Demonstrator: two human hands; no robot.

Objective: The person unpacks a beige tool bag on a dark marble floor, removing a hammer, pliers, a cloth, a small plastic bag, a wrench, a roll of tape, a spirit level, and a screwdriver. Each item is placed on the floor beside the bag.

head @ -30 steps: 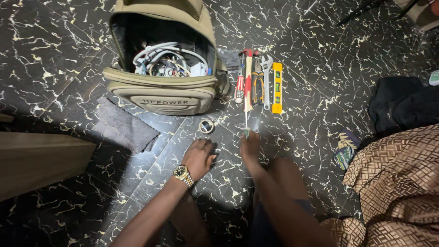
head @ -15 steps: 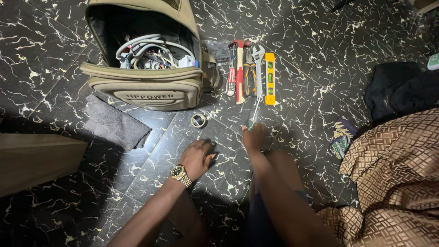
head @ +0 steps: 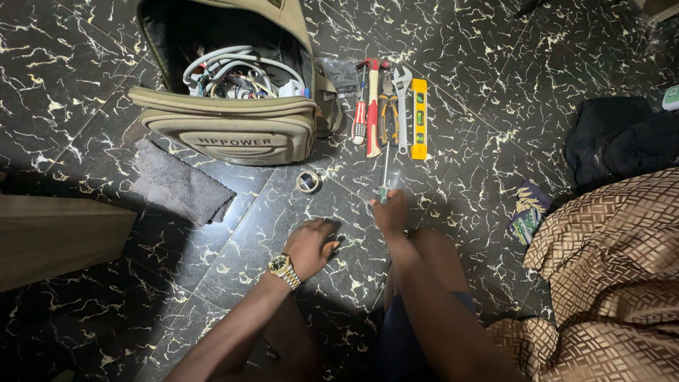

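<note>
The floor (head: 495, 85) is glossy black tile veined with white and gold, its grout lines running diagonally across the frame, and a pool of light brightens the middle while the corners fall dark. At the left edge a plain brown panel (head: 56, 240) juts in, its nature unclear. Just right of it lies a grey cloth (head: 180, 184), flat on the tile. Above that, in the upper left, a tan tool bag (head: 226, 127) stands open, with white cables (head: 233, 71) coiled inside. A small roll of tape (head: 308, 182) sits on the floor below the bag's right corner.

The left hand (head: 311, 244), with a gold watch (head: 284, 269) on its wrist, rests knuckles-up on the tile at lower centre, fingers curled under; it holds nothing that can be seen. Just right of it, the right hand (head: 391, 212) pinches the green handle of a thin screwdriver (head: 384, 173), whose shaft points up the frame towards a row of tools. That row lies side by side at upper centre: a red-handled screwdriver (head: 360, 117), a hammer (head: 372, 106), pliers (head: 387, 113), an adjustable wrench (head: 402, 106) and a yellow spirit level (head: 419, 117).

Further right a small patterned packet (head: 527, 212) lies on the tile. A dark garment (head: 622, 148) is heaped at the right edge, and brown patterned fabric (head: 608, 269) fills the lower right corner.
</note>
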